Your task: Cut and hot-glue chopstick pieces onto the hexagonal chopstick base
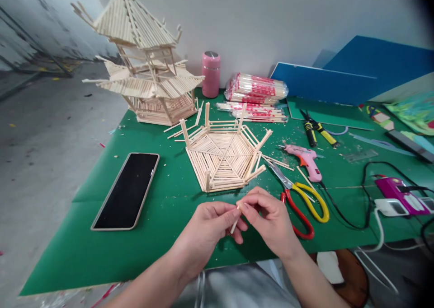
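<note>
My left hand [207, 229] and my right hand [269, 220] meet above the near edge of the green mat [162, 199]. Both pinch a short wooden stick [236, 221] between their fingertips, fingers closed on it. Just beyond the hands lies a flat hexagonal frame [222, 154] of glued sticks with short posts standing at its corners. A tall stick pagoda model [142, 59] stands at the far left of the mat.
A black phone [127, 190] lies to the left. Scissors with yellow and red handles [301, 199], a pink glue gun [305, 159], pliers [317, 132], packs of sticks [256, 91], a pink cup [210, 73] and a power strip [400, 195] with cables sit to the right and behind.
</note>
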{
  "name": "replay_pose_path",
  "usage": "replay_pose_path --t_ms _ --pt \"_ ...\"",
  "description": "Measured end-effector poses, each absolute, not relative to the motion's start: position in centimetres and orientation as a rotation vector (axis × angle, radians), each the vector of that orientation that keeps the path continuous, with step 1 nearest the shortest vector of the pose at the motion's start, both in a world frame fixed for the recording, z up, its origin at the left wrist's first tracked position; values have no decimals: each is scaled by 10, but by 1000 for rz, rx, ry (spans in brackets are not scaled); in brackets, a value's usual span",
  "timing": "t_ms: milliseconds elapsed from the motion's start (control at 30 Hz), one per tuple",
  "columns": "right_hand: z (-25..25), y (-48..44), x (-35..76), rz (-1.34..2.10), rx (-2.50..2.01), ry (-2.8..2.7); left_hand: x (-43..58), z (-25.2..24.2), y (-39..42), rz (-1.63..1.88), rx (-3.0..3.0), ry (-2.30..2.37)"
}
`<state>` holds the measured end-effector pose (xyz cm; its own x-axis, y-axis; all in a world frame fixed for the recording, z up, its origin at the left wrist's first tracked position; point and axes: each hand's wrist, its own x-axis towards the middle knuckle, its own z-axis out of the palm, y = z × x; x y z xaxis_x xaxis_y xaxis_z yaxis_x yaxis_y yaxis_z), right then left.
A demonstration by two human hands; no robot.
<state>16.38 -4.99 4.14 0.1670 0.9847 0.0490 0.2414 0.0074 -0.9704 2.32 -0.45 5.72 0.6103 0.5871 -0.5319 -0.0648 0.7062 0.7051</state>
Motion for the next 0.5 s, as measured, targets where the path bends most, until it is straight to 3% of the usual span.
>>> replay_pose_path --t_ms 333,500 --pt "56 -56 172 1060 -1510 -1457 18 65 4 378 1347 964" --pt "47 -57 170 909 -1438 -1059 24 63 2 565 958 940"
